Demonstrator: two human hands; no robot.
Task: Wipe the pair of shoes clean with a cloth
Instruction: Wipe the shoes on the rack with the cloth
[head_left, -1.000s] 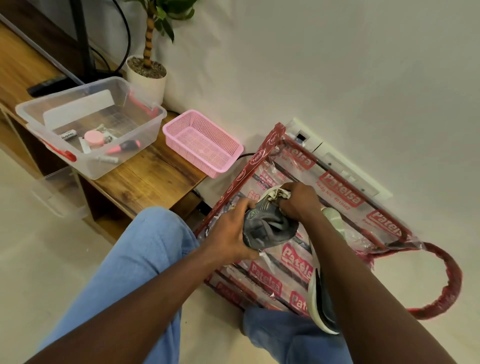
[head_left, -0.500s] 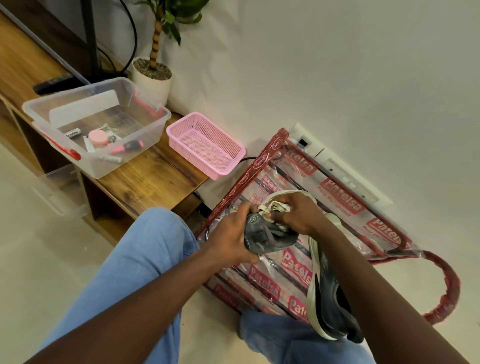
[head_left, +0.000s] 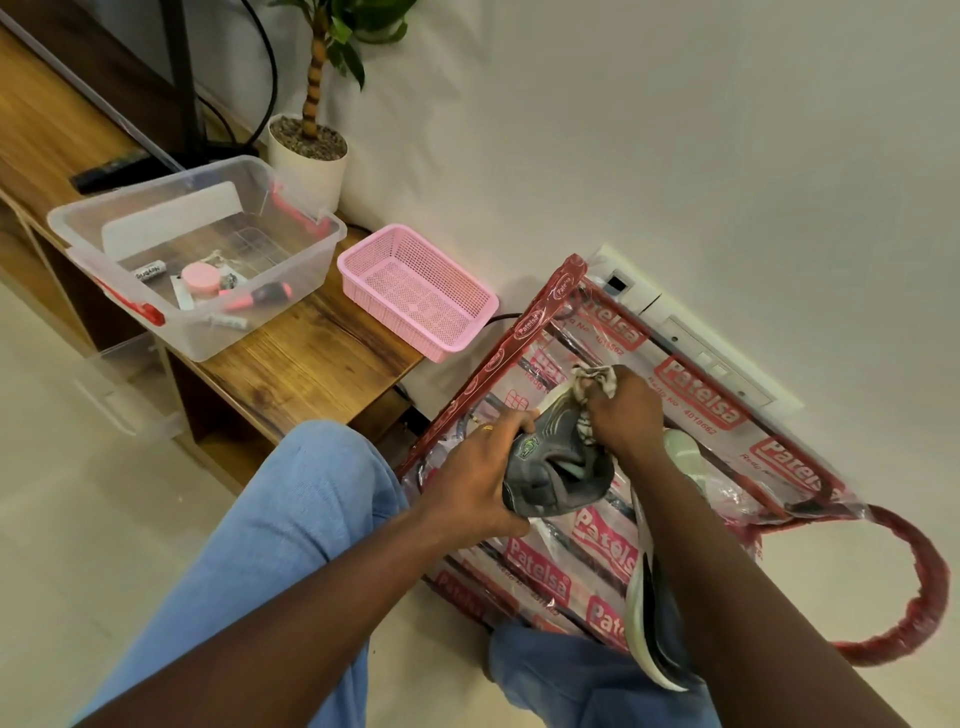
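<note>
A grey shoe is held up over the red-and-clear plastic bag. My left hand grips its heel end from the left. My right hand pinches a crumpled pale cloth and presses it against the shoe's toe and white sole edge. The second shoe lies on its side under my right forearm, resting between the bag and my right knee, with its white sole facing left.
A wooden bench at the left carries a clear plastic bin of small items and a pink mesh basket. A potted plant stands by the wall. My two jean-clad knees fill the foreground.
My right hand with the cloth has slid from the shoe's upper toward its toe and sole edge. The left hand keeps its hold, and the view has shifted a little.
</note>
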